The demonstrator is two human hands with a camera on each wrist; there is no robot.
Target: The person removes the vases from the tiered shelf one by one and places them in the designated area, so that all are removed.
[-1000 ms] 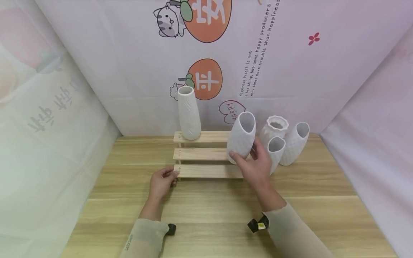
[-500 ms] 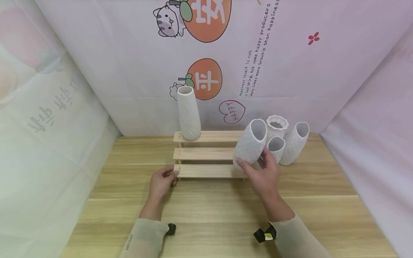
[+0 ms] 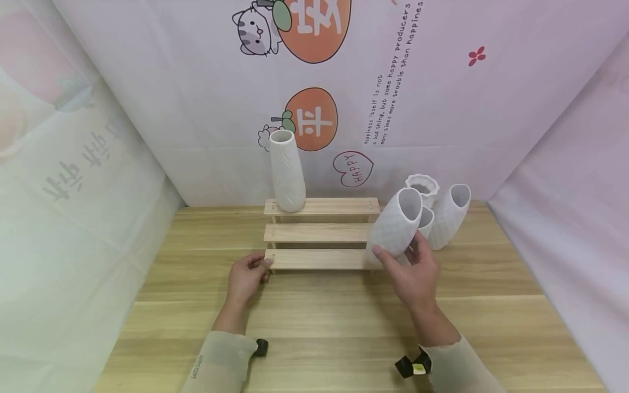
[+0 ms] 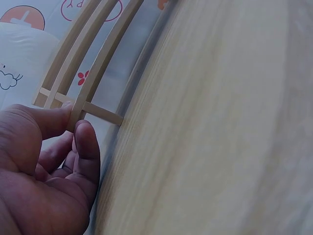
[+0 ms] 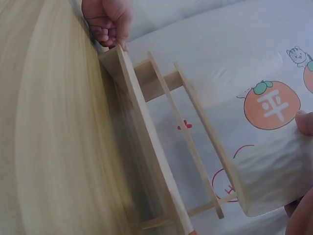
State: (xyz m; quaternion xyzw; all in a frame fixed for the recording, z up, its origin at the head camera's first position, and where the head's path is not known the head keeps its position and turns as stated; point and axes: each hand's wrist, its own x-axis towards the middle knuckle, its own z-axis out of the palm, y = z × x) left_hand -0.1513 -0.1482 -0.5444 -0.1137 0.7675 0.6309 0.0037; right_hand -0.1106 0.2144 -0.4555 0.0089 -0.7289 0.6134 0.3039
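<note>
My right hand (image 3: 415, 277) grips a white textured vase (image 3: 395, 225), thumb on its near side and fingers behind it. The vase leans, its mouth up and to the right, overlapping the right end of the three-step wooden rack (image 3: 319, 260) in the head view. My left hand (image 3: 245, 279) pinches the left end of the rack's lowest board, and the left wrist view shows thumb and finger on the board's end (image 4: 78, 110). On the top step at the left stands a tall white vase (image 3: 288, 173). The right wrist view shows the held vase's lower part (image 5: 276, 183).
Right of the rack, three more white vases stand on the wooden table (image 3: 314, 327): one with a scalloped rim (image 3: 423, 184), a small one (image 3: 426, 218) partly hidden by the held vase, and a taller slanted one (image 3: 448, 218). A printed cloth (image 3: 422, 98) hangs behind.
My right hand has moved right and slightly toward me with the vase, which now leans more to the right. The rack's right end shows more. My left hand has stayed on the rack.
</note>
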